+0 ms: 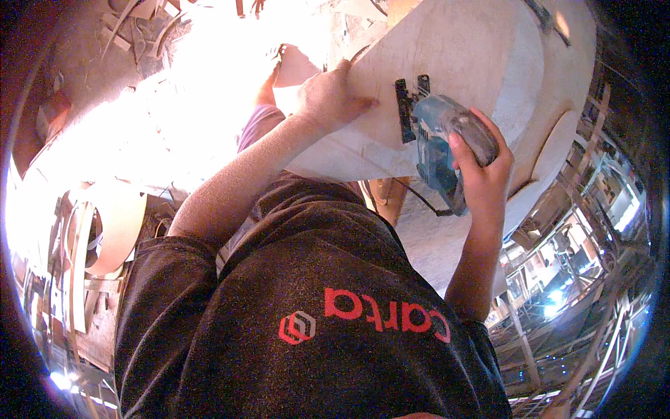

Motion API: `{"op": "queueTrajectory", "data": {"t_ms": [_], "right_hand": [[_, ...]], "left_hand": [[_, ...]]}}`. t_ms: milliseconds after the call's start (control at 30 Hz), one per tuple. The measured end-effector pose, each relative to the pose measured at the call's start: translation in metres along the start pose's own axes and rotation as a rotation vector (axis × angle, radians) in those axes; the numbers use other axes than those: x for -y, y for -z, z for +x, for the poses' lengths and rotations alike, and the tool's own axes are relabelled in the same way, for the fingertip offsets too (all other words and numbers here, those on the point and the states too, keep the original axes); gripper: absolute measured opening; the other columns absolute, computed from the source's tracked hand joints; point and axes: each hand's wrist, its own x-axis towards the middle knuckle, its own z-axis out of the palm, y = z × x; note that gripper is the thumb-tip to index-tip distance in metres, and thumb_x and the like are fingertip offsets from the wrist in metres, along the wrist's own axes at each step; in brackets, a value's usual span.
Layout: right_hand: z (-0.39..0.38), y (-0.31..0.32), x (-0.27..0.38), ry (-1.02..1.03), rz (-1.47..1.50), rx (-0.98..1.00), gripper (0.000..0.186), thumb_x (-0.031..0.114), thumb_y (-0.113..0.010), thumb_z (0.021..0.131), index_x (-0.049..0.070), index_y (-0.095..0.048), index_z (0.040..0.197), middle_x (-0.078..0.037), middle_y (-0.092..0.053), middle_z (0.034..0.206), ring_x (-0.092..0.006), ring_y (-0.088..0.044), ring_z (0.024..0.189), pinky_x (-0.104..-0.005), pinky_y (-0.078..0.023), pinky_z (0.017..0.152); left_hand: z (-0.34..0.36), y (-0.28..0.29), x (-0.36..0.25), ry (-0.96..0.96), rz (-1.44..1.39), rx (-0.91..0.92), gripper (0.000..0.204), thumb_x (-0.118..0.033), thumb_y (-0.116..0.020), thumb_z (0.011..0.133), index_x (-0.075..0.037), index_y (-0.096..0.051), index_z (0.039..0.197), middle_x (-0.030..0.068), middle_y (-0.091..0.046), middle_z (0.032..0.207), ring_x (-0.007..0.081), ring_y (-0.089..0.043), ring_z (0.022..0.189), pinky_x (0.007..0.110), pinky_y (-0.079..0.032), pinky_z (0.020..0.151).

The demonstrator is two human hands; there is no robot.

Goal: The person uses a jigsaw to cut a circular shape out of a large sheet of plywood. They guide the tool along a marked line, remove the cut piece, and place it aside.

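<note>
My right hand (pixel 478 157) grips a dusty teal and black power saw (pixel 440 164), whose black base plate sits on a pale board (pixel 377 38). A cord runs from the saw toward me. My left hand (pixel 328 94), dusted pale, holds the board near its edge left of the saw, thumb pointing toward the tool. Beyond my left forearm, a bare limb with purple cloth (pixel 258 122) lies partly washed out by glare; I cannot tell whose it is.
A large curved pale surface (pixel 447 244) lies under and right of the board. Curved wooden offcuts (pixel 112 230) lie at the left, with more scraps (pixel 139 21) at the top left. A cluttered workshop (pixel 558 293) shows at the right rim. Bright glare covers the upper left.
</note>
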Motion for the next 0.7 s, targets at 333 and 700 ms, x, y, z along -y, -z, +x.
{"op": "queueTrajectory", "data": {"t_ms": [333,700], "right_hand": [[-0.0002,-0.0032,0.0017,0.003,0.067,-0.029,0.051,0.018,-0.081,0.084,-0.004,-0.063,0.126,-0.017,-0.071,0.114,-0.0238,-0.069,0.103,-0.0354,-0.053,0.093],[0.003,-0.0059,0.0071,-0.01,0.017,-0.089,0.05,0.019,-0.081,0.085,-0.004,-0.064,0.125,-0.014,-0.071,0.108,-0.0197,-0.066,0.091,-0.0319,-0.052,0.081]], "left_hand": [[0.0055,0.0031,0.0004,-0.038,0.013,0.018,0.087,-0.07,-0.08,0.068,-0.002,-0.06,0.12,0.0215,-0.073,0.098,0.0416,-0.071,0.095,0.049,-0.057,0.083],[0.0087,0.0033,-0.0026,-0.032,0.012,0.016,0.084,-0.068,-0.081,0.067,-0.005,-0.061,0.119,0.021,-0.073,0.1,0.0408,-0.071,0.096,0.05,-0.056,0.084]]}}
